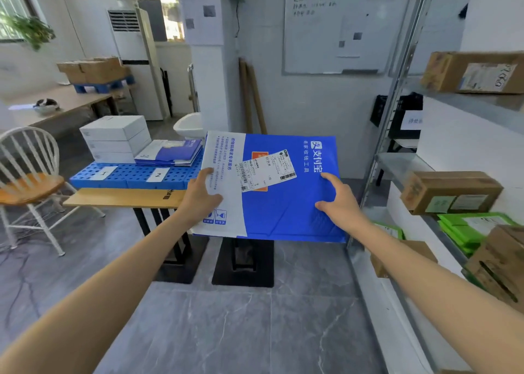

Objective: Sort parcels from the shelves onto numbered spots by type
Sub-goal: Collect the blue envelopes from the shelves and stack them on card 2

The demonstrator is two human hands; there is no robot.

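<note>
One blue mailer in grip of left hand and right hand, three stacked white boxes

Box stack on pallet left; envelope pile right of it; mailer in front; shelves right.

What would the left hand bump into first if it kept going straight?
The left hand, gripping the blue mailer, would likely meet the blue pallet near label 2, though depth is unclear.
</note>
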